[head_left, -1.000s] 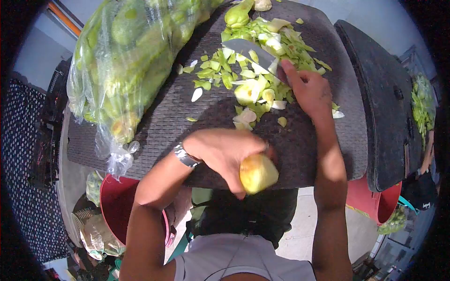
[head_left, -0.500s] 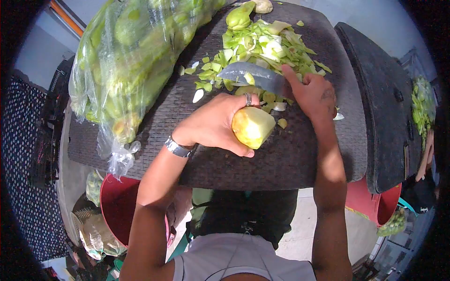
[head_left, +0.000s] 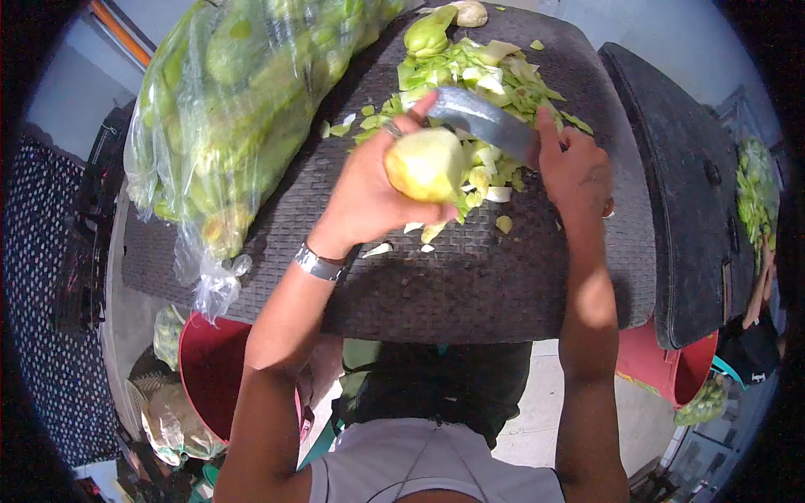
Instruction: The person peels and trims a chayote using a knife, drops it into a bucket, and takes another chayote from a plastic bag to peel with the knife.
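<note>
My left hand is closed around a peeled chayote, pale with yellowish sides. In my right hand is a knife, its wide blade pointing left and slightly blurred. The thumb lies along the blade's base, and the handle is mostly hidden in my fist. The blade is just beyond the chayote, and I cannot tell whether they touch. Under and behind the blade spreads a heap of green and white peelings. An unpeeled green chayote rests at the far end of the heap, beside a pale one.
A large clear plastic bag of chayotes lies on the left of the dark woven tabletop. A black panel stands to the right. Below the table edge are red buckets, left and right.
My left hand has moved up and left with the chayote, turning it. The knife has shifted right and slightly up. Some peel pieces now show below the left hand.
</note>
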{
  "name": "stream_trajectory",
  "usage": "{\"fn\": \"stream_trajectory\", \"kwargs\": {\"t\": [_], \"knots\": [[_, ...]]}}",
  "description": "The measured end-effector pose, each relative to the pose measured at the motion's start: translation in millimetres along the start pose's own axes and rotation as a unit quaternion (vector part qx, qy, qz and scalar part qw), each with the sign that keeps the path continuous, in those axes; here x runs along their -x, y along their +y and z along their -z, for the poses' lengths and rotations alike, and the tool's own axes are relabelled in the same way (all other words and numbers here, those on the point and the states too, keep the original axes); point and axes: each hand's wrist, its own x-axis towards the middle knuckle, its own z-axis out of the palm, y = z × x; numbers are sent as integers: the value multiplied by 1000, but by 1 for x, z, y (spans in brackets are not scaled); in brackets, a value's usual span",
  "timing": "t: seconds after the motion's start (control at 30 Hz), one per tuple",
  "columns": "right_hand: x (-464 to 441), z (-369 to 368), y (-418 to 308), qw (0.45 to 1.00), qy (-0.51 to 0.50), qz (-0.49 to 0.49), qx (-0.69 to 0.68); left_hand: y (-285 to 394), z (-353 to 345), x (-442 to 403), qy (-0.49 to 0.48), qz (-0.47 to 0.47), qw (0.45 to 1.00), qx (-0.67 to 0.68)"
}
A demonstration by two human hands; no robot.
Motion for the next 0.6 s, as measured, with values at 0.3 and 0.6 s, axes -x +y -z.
{"fn": "stream_trajectory", "kwargs": {"t": [0.3, 0.6], "knots": [[-31, -6, 29, 984, -93, -16, -152, -4, 6, -3, 278, 175, 915, 233], [11, -10, -1, 874, -239, 6, -423, -23, 41, 5, 94, 216, 852, 468]]}}
